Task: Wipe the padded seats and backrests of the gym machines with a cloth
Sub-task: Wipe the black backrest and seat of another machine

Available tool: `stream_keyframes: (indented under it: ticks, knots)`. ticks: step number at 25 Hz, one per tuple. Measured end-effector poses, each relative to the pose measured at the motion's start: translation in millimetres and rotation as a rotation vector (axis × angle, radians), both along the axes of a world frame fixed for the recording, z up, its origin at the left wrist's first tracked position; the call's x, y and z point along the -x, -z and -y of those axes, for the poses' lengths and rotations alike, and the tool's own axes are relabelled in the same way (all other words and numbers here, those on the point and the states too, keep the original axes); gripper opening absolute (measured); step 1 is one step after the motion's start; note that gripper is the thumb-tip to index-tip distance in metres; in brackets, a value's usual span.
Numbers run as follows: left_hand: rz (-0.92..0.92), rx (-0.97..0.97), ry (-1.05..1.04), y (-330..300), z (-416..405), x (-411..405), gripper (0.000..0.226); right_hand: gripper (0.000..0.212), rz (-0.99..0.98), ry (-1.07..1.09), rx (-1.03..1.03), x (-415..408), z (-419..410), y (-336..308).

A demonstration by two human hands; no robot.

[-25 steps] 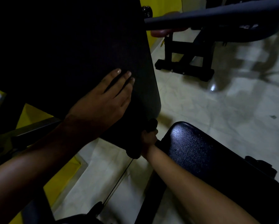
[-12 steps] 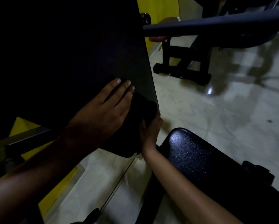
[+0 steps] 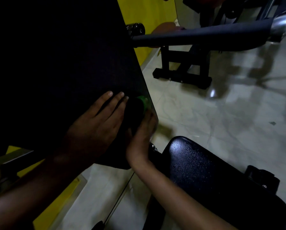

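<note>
The right hand (image 3: pixel 141 130) has moved up the near right edge of the black backrest pad (image 3: pixel 64 72) since the earlier frame, from below the pad's bottom corner to just beside the left hand, and a cloth (image 3: pixel 137 110) with a green patch now shows under it. Its fingers curl around the dark cloth, pressing it against the pad near the right edge. The left hand (image 3: pixel 97 127) has stayed flat on the pad, fingers straight and close together, touching the cloth's left side. The padded seat (image 3: pixel 213 171), black and glossy, lies near right, below the hands. Far right, a padded bar (image 3: pixel 197 36) crosses above a black machine base (image 3: pixel 183 77) on the pale tiled floor (image 3: pixel 221 122).
</note>
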State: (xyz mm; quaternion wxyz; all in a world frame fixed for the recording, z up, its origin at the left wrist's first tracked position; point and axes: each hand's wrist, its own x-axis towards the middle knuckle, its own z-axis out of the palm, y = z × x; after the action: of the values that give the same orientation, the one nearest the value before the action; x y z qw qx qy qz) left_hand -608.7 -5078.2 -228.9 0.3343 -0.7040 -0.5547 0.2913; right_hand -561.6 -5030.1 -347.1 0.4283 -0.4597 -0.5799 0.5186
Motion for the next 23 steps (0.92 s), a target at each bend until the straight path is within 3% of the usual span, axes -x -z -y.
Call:
stream_keyframes:
  ticks: [3,5,7,8,11,13,15,18,20,23]
  knots:
    - [0.056,-0.004,-0.053,-13,-8,-1,0.052,0.064,-0.006,0.038,-0.143,3,3,5]
    - [0.05,-0.004,-0.07,-19,-12,-3,0.053,0.063,-0.032,-0.075,0.058,3,-25,31]
    - [0.04,0.004,-0.092,-18,-15,-6,0.054,0.061,0.106,-0.222,0.377,-4,-52,49]
    - [0.032,0.015,-0.101,-16,-18,-7,0.054,0.061,0.133,-0.237,0.387,-6,-57,49]
    - [0.003,0.016,-0.08,-9,-26,-3,0.055,0.066,-0.092,-0.13,0.002,-5,-41,26]
    - [0.008,-0.008,-0.062,-3,-30,1,0.054,0.068,-0.17,-0.132,-0.024,-1,-33,29]
    - [0.021,-0.015,-0.065,5,-36,0,0.052,0.068,-0.1,-0.144,0.094,3,-50,49]
    - [0.073,-0.01,0.0,16,-46,2,0.051,0.047,0.111,-0.288,0.525,-2,-80,76]
    - [0.073,-0.002,0.025,27,-54,4,0.05,0.044,0.092,-0.26,0.518,-2,-75,80]
    - [0.073,0.077,0.065,50,-62,9,0.05,0.065,0.043,-0.214,0.488,2,-61,84]
